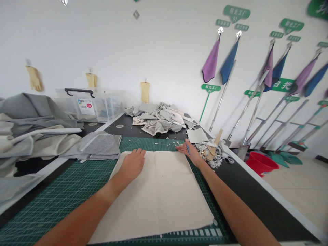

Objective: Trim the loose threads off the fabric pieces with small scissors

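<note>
A cream cloth [159, 194] lies spread on a green gridded cutting mat [77, 181], with faint crease lines across it. My left hand [133, 163] rests palm down on the cloth's far left part, fingers stretched out and holding nothing. At the far right corner, my right hand [192, 154] is turned on its side with its fingers extended toward the cloth's edge. A slim blue pen-like tool [188, 149] is tucked in that hand; its tip cannot be made out.
Grey folded cloths [99, 145] and a larger fabric heap [33, 119] lie left. A clear plastic box [102, 106] stands behind. Grey and cream pieces [164, 118] are piled at the back. Scraps [215, 152] sit right, above a red bucket [261, 164] on the floor.
</note>
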A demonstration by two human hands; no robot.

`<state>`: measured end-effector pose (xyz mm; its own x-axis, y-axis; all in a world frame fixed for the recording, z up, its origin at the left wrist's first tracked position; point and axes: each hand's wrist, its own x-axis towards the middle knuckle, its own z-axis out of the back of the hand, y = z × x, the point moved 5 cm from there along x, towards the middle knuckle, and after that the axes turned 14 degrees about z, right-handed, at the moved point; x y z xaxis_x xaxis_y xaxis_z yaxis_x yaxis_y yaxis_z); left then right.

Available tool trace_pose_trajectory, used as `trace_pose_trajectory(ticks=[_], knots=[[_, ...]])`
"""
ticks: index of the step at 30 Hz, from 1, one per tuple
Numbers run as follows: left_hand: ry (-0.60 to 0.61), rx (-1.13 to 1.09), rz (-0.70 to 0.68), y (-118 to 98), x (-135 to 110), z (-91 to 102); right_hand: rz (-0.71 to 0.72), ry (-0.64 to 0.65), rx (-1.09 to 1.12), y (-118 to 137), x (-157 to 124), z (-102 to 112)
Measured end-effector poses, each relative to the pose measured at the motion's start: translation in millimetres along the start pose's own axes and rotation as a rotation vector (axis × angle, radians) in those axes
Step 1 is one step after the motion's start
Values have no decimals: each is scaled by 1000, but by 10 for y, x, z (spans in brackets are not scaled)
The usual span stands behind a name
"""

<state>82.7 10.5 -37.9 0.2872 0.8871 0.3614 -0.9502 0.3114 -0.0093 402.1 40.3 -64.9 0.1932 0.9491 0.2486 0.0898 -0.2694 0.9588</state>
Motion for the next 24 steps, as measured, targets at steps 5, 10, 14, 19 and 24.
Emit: trace_pose_trajectory(ticks=[5,10,14,19,24], knots=[[-7,12,2,3,-9,2,54,-126,-106,2,35,442],[-19,16,-5,14,-11,-13,163,-281,-224,89,-12,749],[-14,7,-7,14,-9,-17,247,-298,-239,154,-10,606],[-7,1,0,8,-21,0,147,-39,-56,102,-24,152],[-13,5,-14,9,-22,11,75,-88,-116,-5,-21,230]])
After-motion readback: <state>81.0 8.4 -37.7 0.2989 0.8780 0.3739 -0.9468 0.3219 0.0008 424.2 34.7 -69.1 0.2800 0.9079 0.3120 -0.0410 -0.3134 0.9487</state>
